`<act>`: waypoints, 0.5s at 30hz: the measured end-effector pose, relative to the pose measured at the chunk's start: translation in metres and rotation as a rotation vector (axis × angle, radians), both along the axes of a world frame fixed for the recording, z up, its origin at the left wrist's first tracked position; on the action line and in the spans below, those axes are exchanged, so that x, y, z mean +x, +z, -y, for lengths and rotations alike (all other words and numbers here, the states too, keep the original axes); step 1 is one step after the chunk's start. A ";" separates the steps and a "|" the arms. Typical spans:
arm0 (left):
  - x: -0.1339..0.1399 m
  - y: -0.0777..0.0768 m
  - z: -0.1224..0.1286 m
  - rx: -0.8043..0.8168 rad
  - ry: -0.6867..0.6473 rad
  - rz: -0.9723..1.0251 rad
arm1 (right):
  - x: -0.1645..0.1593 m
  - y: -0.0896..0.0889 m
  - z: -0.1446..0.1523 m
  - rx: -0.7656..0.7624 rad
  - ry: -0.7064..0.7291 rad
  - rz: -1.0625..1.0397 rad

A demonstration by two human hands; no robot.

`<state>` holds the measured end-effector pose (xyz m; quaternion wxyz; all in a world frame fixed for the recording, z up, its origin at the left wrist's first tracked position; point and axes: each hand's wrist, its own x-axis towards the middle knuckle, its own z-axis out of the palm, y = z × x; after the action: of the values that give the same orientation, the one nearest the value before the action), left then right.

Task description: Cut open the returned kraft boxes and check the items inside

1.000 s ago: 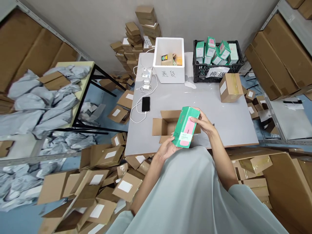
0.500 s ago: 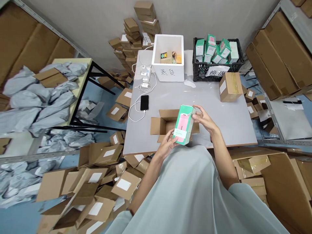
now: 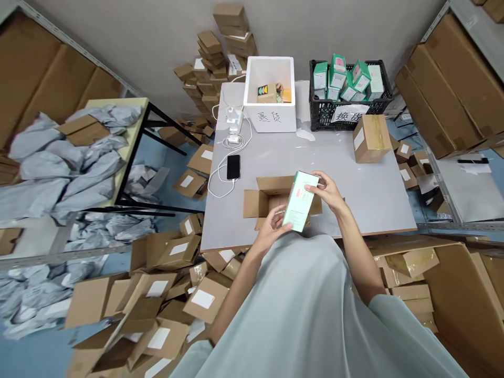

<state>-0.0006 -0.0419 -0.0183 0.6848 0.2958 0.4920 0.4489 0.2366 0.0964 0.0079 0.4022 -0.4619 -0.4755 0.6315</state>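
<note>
Between my two hands is a tall green product box (image 3: 300, 205), tilted, with a pale mint side showing small print and coloured pictures. My left hand (image 3: 272, 229) grips its lower left end, the thumb on the front. At the top right corner my right hand (image 3: 326, 191) is closed on it, thumb across the pale side. Just behind and below it, an open cardboard carton (image 3: 255, 203) stands on the grey table (image 3: 275, 157) with its flaps spread; the product box and my hands hide part of it.
At the table's back stand a white foam box (image 3: 271, 118) and a black crate (image 3: 321, 119) of green boxes. A closed carton (image 3: 370, 140) sits at right. A phone (image 3: 233, 167) on a white cable lies left. Opened cartons (image 3: 157, 315) pile up left below; grey parcels (image 3: 51, 165) fill a side table.
The product box has been turned about its long axis: its pink-pictured green face has given way to a pale mint side. Both hands still hold it, with the right thumb now across the front.
</note>
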 end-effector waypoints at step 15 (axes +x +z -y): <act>-0.018 -0.046 0.018 -0.234 0.023 0.446 | 0.002 0.000 0.004 -0.093 0.219 -0.196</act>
<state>-0.0184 -0.0601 -0.0644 0.8008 0.1028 0.3806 0.4508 0.2382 0.0926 0.0077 0.3536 -0.3616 -0.4517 0.7350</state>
